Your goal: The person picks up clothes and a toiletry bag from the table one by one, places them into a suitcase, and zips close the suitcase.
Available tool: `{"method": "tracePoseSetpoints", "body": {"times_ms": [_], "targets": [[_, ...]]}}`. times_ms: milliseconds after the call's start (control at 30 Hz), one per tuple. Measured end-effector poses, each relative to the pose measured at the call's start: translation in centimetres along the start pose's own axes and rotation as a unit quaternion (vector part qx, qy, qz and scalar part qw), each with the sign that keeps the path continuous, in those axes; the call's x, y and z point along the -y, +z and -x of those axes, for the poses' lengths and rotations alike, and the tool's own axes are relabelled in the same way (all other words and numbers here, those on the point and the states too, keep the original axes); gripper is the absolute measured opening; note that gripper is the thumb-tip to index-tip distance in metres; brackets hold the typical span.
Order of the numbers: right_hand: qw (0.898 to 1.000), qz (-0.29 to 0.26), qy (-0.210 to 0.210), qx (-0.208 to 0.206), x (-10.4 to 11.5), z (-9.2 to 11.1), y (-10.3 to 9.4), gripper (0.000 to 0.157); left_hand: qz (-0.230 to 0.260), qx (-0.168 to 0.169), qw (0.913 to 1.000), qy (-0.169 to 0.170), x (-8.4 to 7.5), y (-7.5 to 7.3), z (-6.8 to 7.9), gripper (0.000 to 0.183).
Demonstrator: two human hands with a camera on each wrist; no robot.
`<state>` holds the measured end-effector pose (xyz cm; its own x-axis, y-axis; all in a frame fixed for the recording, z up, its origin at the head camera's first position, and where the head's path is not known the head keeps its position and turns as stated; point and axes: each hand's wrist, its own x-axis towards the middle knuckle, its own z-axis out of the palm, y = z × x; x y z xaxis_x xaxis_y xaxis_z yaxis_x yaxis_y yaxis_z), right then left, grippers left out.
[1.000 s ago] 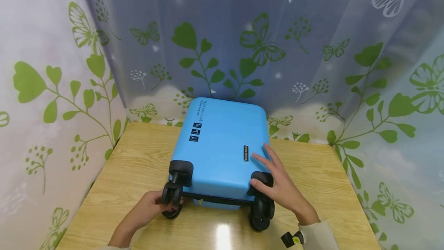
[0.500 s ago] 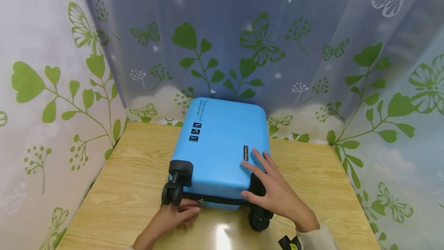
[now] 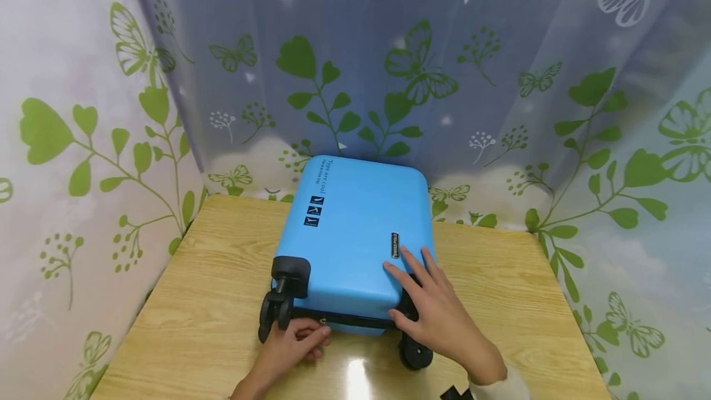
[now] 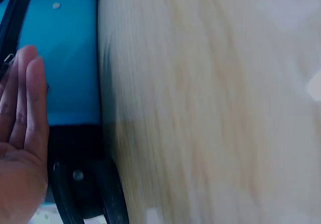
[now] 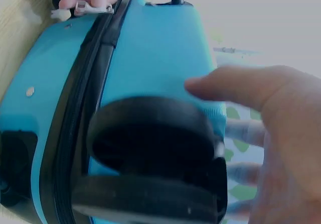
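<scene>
A light blue hard-shell suitcase (image 3: 355,221) lies flat on the table, its black caster wheels (image 3: 416,350) facing me. My left hand (image 3: 286,347) is at the near side, below the left wheel, with thumb and fingers pinching a metal zipper pull (image 5: 93,7) on the black zipper (image 5: 75,103). In the left wrist view the fingers (image 4: 35,103) lie along the blue side. My right hand (image 3: 444,323) rests with spread fingers over the near right corner, beside the small black label (image 3: 395,245). The wheel mount there is partly hidden under it.
The wooden table (image 3: 194,289) extends on both sides of the suitcase. Behind it and at both sides hangs a curtain (image 3: 355,66) with green leaves and butterflies. A black strap piece (image 3: 457,394) shows at the right wrist.
My left hand has come from behind the left wheel, moving right to the zipper pull. My right hand has shifted slightly left on the corner. The suitcase stays in place.
</scene>
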<state>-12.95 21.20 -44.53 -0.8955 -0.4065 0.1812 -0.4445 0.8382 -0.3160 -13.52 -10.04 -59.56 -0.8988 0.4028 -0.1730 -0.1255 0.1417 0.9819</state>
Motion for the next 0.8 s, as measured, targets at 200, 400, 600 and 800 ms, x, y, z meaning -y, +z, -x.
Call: {"method": "tracePoseSetpoints", "body": {"times_ms": [200,400,600,800], "targets": [[1.0,0.025,0.007,-0.011,0.4,0.1,0.1,0.074,-0.035,-0.041,0.9985,0.006,-0.2,1.0,-0.1,0.045],[0.999,0.032,-0.001,-0.013,0.2,0.1,0.1,0.075,-0.082,-0.078,0.9929,0.039,-0.2,1.3,0.2,0.033],[0.999,0.033,-0.008,-0.023,0.1,0.2,0.1,0.077,-0.118,-0.075,0.9883,0.061,-0.2,1.3,0.5,0.024],[0.998,0.043,-0.019,-0.029,-0.1,0.3,0.0,0.076,-0.135,-0.066,0.987,0.057,-0.1,1.4,0.6,0.026]]}}
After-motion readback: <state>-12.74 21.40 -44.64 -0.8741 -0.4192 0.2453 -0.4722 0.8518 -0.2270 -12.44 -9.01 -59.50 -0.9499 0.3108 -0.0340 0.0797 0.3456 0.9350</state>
